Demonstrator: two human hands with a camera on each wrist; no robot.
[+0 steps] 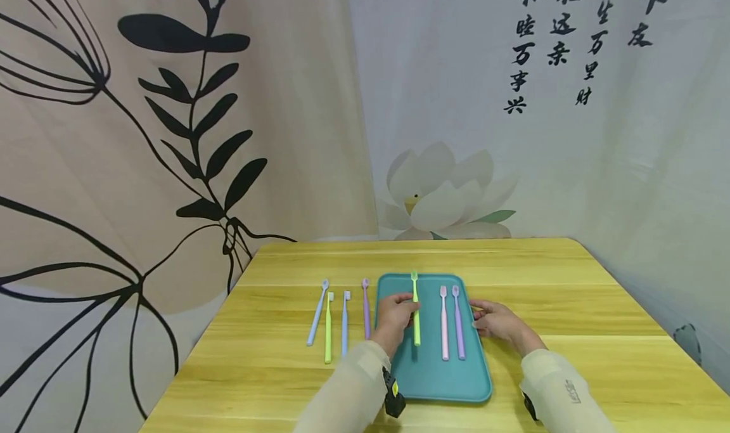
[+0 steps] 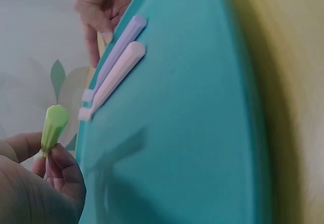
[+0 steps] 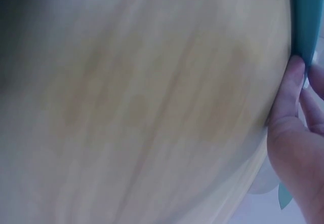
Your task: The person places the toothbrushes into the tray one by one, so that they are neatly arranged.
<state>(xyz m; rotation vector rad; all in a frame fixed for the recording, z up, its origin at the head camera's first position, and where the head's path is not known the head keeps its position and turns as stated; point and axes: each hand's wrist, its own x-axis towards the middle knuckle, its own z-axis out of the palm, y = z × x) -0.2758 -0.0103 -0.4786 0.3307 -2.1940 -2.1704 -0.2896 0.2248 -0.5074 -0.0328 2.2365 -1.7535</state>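
Note:
My left hand [image 1: 395, 319] pinches a lime-green toothbrush [image 1: 416, 330] between thumb and fingers. In the head view it overlaps the left half of a teal tray [image 1: 433, 383]; the left wrist view shows its handle end raised, with a shadow on the tray below. A pink toothbrush [image 1: 444, 331] and a purple toothbrush [image 1: 459, 331] lie side by side on the tray, heads pointing away from me. At the tray's right rim is my right hand [image 1: 500, 322], thumb and fingertips against the edge and the fingers loosely extended.
Left of the tray, on the wooden table [image 1: 256, 382], lie a blue toothbrush [image 1: 317, 319], a green one [image 1: 327, 335], another blue one [image 1: 345, 328] and a purple one [image 1: 366, 312] close to the rim. A printed curtain [image 1: 308, 103] hangs behind the table.

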